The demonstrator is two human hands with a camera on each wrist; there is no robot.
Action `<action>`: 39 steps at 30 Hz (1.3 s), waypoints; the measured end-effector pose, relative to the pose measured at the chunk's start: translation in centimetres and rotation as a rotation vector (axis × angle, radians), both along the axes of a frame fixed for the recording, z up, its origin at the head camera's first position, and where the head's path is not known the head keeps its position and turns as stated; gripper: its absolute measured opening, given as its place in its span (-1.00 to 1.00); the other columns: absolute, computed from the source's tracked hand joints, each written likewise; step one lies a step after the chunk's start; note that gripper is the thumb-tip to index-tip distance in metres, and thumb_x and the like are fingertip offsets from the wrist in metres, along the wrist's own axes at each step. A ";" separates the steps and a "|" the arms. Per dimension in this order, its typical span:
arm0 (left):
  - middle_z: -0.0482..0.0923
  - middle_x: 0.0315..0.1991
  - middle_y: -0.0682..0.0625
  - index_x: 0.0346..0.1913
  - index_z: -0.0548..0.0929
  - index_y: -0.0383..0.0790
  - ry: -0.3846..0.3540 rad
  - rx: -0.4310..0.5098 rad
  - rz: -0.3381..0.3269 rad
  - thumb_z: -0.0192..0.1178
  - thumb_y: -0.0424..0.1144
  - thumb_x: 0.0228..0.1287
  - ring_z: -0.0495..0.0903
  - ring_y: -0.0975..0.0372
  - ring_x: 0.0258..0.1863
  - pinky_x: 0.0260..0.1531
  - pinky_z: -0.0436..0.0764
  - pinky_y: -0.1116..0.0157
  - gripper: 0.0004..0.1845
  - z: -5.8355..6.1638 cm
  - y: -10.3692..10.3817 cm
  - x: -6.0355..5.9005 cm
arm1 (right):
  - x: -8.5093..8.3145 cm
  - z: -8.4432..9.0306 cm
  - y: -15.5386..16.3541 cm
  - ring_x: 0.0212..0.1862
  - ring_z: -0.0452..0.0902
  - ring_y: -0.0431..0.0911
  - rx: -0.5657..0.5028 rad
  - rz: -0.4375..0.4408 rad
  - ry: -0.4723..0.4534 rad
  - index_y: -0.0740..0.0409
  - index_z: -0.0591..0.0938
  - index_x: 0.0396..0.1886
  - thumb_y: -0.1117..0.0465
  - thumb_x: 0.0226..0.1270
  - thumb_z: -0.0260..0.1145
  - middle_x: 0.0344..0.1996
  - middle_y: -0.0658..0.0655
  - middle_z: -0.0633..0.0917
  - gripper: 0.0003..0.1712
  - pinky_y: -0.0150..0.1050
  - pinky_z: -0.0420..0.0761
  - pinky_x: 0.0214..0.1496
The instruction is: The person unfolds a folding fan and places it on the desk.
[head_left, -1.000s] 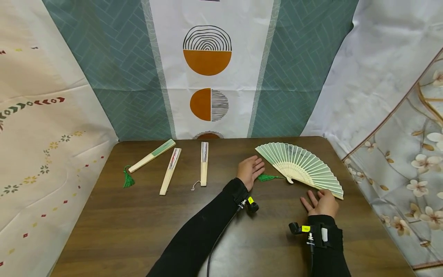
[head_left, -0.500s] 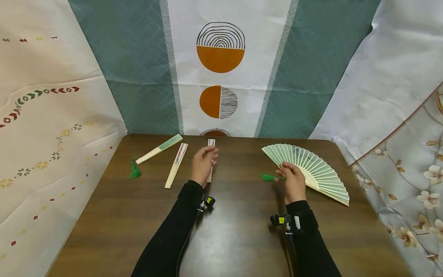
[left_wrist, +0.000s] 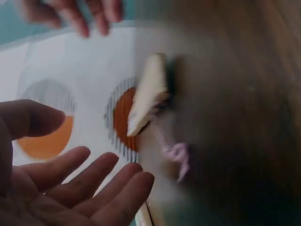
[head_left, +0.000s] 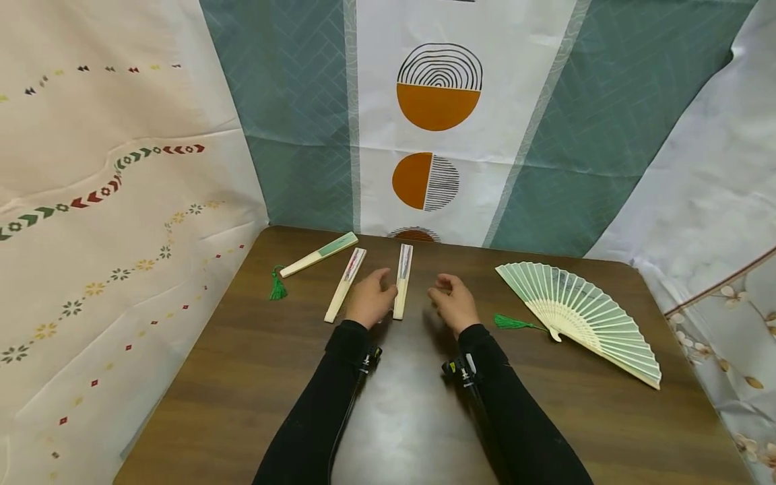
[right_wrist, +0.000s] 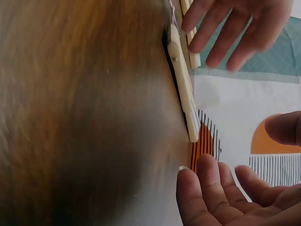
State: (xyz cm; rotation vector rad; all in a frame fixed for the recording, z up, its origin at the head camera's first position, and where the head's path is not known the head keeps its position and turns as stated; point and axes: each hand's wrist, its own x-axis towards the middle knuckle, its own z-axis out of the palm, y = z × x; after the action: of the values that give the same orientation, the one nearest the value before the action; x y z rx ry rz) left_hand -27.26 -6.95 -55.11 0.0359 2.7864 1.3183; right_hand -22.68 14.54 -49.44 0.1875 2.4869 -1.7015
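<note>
Three folded fans lie side by side at the back of the dark wooden table (head_left: 254, 377): a green-topped one (head_left: 319, 254) with a green tassel (head_left: 277, 288), a pale one (head_left: 345, 283), and a pale one (head_left: 403, 289) between my hands. My left hand (head_left: 372, 300) hovers just left of that third fan (left_wrist: 148, 94), its fingers relaxed and holding nothing. Just right of that fan (right_wrist: 181, 80), my right hand (head_left: 451, 302) hangs loosely curled and also holds nothing. An open green fan (head_left: 578, 316) with a green tassel (head_left: 512, 322) lies flat to the right.
Patterned cloth backdrops close in the table at the back (head_left: 436, 135), left (head_left: 109, 222) and right (head_left: 715, 222). The table's near half holds only my black-sleeved forearms with wrist cameras.
My right hand has left the open fan and moved left beside the third folded fan. My left hand moved from the open fan's tassel to that folded fan. The view panned left.
</note>
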 end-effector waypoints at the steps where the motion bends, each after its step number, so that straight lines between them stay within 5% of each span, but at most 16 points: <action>1: 0.72 0.44 -0.26 0.65 0.53 -0.20 -0.002 -0.064 -0.016 0.28 0.02 0.65 0.74 -0.15 0.41 0.40 0.79 -0.15 -0.33 -0.6 0.5 -0.6 | 0.1 -0.1 0.0 0.24 0.69 0.22 0.003 -0.002 -0.007 0.30 0.40 0.69 0.18 0.71 0.29 0.54 0.40 0.58 -0.31 -0.35 0.65 -0.04; 5: 0.66 0.39 -0.41 0.55 0.54 -0.41 -0.033 -0.344 -0.057 0.44 0.13 0.58 0.69 -0.29 0.38 0.42 0.76 -0.21 -0.21 -0.8 2.7 -2.4 | 0.8 -0.3 0.3 0.24 0.71 0.22 -0.004 -0.022 -0.017 0.31 0.41 0.67 0.19 0.70 0.30 0.53 0.41 0.59 -0.32 -0.35 0.66 -0.03; 8: 0.63 0.33 -0.44 0.42 0.65 -0.44 -0.067 -0.511 -0.068 0.43 0.11 0.62 0.67 -0.28 0.32 0.38 0.79 -0.15 -0.31 2.8 4.4 -1.6 | 1.2 -0.1 0.7 0.25 0.72 0.27 -0.034 -0.028 -0.003 0.33 0.39 0.67 0.21 0.71 0.28 0.52 0.45 0.57 -0.33 -0.35 0.68 -0.03; 12: 0.62 0.20 -0.41 0.20 0.81 -0.41 -0.042 -0.576 -0.016 0.46 -0.05 0.59 0.63 -0.26 0.20 0.12 0.89 -0.07 -0.55 6.1 5.5 -0.1 | 1.3 0.0 0.9 0.27 0.73 0.33 -0.056 -0.028 -0.004 0.32 0.35 0.70 0.22 0.74 0.27 0.54 0.44 0.55 -0.31 -0.33 0.70 0.00; 14: 0.62 0.13 -0.41 0.13 0.82 -0.46 -0.010 -0.572 0.037 0.48 -0.10 0.54 0.65 -0.25 0.12 0.00 0.92 -0.07 -0.58 5.1 5.6 -0.7 | 1.3 0.0 0.9 0.28 0.73 0.33 -0.063 -0.031 -0.005 0.32 0.35 0.71 0.21 0.74 0.28 0.54 0.43 0.56 -0.31 -0.30 0.72 0.02; 19: 0.63 0.06 -0.41 0.11 0.77 -0.51 0.062 -0.512 0.107 0.40 -0.25 0.48 0.71 -0.21 0.01 -0.07 0.93 -0.18 -0.65 2.7 5.4 -2.2 | 1.3 -0.2 1.0 0.30 0.72 0.35 -0.098 -0.039 -0.001 0.34 0.35 0.70 0.21 0.74 0.28 0.54 0.44 0.55 -0.31 -0.21 0.75 0.08; 23: 0.63 0.09 -0.41 0.08 0.77 -0.46 0.004 -0.467 0.062 0.40 -0.20 0.45 0.73 -0.26 0.04 0.01 0.90 -0.26 -0.64 1.1 5.1 -3.0 | 1.4 -0.6 1.3 0.34 0.70 0.34 -0.117 -0.049 -0.017 0.34 0.34 0.71 0.21 0.76 0.27 0.55 0.44 0.54 -0.31 -0.12 0.76 0.18; 29: 0.82 -0.15 -0.20 -0.18 0.79 -0.25 -0.050 -0.377 -0.013 0.55 -0.09 0.37 0.84 -0.12 -0.11 -0.11 0.91 -0.14 -0.73 -0.4 3.5 -4.1 | 1.2 -0.5 1.2 0.33 0.68 0.31 -0.143 -0.055 -0.009 0.36 0.35 0.69 0.23 0.76 0.26 0.53 0.46 0.54 -0.33 -0.19 0.74 0.13; 34: 0.90 -0.13 -0.09 0.08 0.88 -0.19 -0.066 -0.119 -0.058 0.62 -0.05 0.43 0.81 0.03 -0.20 -0.24 0.81 0.09 -0.66 0.6 2.4 -2.2 | 1.1 -0.5 1.3 0.38 0.65 0.33 -0.183 -0.060 0.004 0.37 0.34 0.70 0.26 0.75 0.25 0.55 0.47 0.53 -0.33 -0.21 0.72 0.11; 39: 0.86 0.07 -0.24 0.41 0.74 -0.33 -0.154 0.294 -0.138 0.46 -0.22 0.61 0.75 0.16 -0.23 -0.32 0.68 0.35 -0.55 3.3 3.3 1.0 | 1.0 -0.5 1.5 0.43 0.61 0.31 -0.245 -0.090 0.007 0.36 0.32 0.72 0.27 0.73 0.23 0.58 0.46 0.51 -0.31 -0.19 0.72 0.14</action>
State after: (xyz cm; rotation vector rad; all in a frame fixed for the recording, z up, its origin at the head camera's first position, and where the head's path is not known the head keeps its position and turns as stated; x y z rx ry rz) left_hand -26.25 -3.66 -51.83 0.1314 2.3974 1.6064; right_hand -21.73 16.07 -49.95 0.2716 2.2793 -2.0258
